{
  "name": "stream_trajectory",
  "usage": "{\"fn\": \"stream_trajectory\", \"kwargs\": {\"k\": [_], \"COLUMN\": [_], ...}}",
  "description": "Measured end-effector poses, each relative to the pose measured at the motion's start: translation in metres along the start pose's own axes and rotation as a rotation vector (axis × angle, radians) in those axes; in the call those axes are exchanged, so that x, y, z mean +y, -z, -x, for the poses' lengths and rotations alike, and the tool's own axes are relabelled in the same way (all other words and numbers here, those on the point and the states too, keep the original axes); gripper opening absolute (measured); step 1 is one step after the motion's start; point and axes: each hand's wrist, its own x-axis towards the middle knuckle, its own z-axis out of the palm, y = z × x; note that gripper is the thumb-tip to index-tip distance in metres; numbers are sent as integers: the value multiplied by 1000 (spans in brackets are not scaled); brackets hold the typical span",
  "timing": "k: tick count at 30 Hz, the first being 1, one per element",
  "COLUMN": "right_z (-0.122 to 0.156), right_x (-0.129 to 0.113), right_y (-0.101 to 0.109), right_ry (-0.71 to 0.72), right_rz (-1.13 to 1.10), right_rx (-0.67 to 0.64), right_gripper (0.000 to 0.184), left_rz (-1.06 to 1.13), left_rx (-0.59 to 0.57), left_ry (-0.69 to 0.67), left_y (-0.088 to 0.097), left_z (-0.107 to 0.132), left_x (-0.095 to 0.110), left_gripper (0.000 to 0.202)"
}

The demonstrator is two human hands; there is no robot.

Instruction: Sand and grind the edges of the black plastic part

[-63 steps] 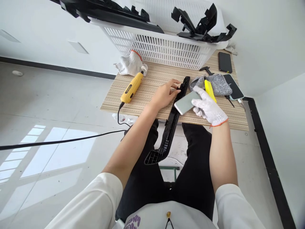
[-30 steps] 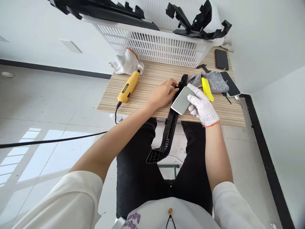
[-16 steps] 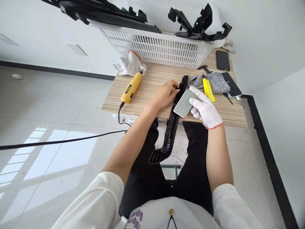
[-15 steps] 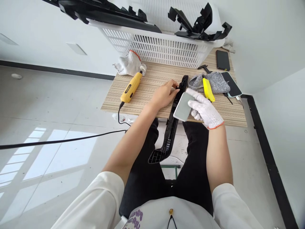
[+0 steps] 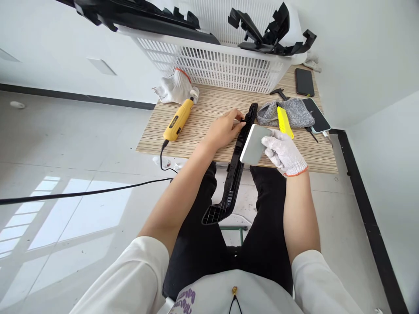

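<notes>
A long black plastic trim piece [image 5: 235, 174] reaches from the wooden table out over its front edge, between my knees; its ribbed side faces up. My bare left hand [image 5: 226, 127] pinches its left edge near the far end with thumb and fingers. In a white knitted glove with an orange cuff, my right hand [image 5: 283, 151] grips a flat grey sanding sponge [image 5: 256, 145] with a pale edge. The sponge is tilted and held above the right side of the trim piece; whether it touches I cannot tell.
Left on the table [image 5: 204, 104] lie a corded yellow rotary tool [image 5: 178, 120] and a white glove [image 5: 176, 89]. Right lie a grey cloth [image 5: 296, 112], a yellow-handled cutter [image 5: 284, 122], calipers [image 5: 279, 93] and phones. A white basket [image 5: 222, 65] holds black parts behind.
My right hand has turned slightly and shifted a little right with the sanding sponge, which now stands more on edge. My left hand stays on the trim piece. The view has shifted slightly.
</notes>
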Motion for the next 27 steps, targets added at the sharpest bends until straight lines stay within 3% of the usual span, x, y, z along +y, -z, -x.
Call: {"fn": "stream_trajectory", "kwargs": {"k": [7, 10, 14, 17, 20, 24, 27], "right_z": [3, 0, -1, 0, 1, 2, 1], "right_x": [3, 1, 0, 3, 4, 0, -2], "right_y": [5, 5, -2, -9, -11, -4, 1], "right_ry": [232, 179, 106, 91, 145, 103, 82], "right_rz": [-183, -182, -151, -33, 26, 71, 44], "right_rx": [-4, -12, 32, 9, 71, 1, 32], "right_gripper": [43, 42, 29, 36, 33, 53, 54], "left_rz": [15, 23, 34, 44, 48, 36, 38], "left_rx": [-5, -6, -12, -17, -19, -7, -11], "left_ry": [9, 7, 2, -2, 2, -4, -8], "left_y": [0, 0, 1, 2, 3, 1, 1], "left_z": [0, 0, 0, 0, 0, 0, -1], "left_x": [0, 0, 0, 2, 2, -1, -3], "left_gripper": [18, 18, 19, 19, 19, 19, 20]}}
